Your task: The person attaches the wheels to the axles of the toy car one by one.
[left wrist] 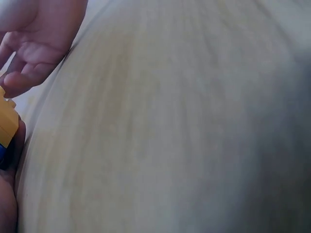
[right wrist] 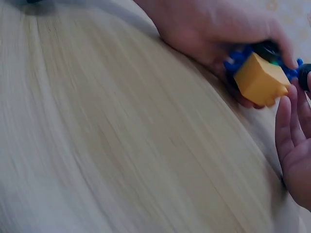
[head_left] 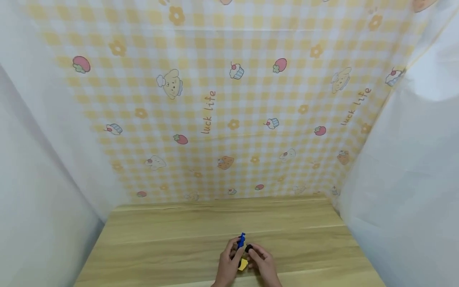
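Low in the head view, my left hand (head_left: pixel 227 264) grips a toy vehicle of blue and yellow plastic. Its blue frame (head_left: pixel 241 240) points away from me, and a yellow block (head_left: pixel 243 264) with studs sits at the near end. In the right wrist view, a black wheel (right wrist: pixel 266 48) shows on the toy beside the yellow block, under the left thumb. My right hand (head_left: pixel 263 263) pinches another black wheel (head_left: pixel 249 248) close to the right side of the blue frame. Only an edge of the yellow block (left wrist: pixel 8 121) appears in the left wrist view.
Both hands are over a light wood-grain table (head_left: pixel 161 239). A yellow checked cloth (head_left: pixel 251 99) hangs behind its far edge, with white sheets (head_left: pixel 401 179) at both sides. A small dark thing (right wrist: pixel 34 1) touches the top left corner of the right wrist view.
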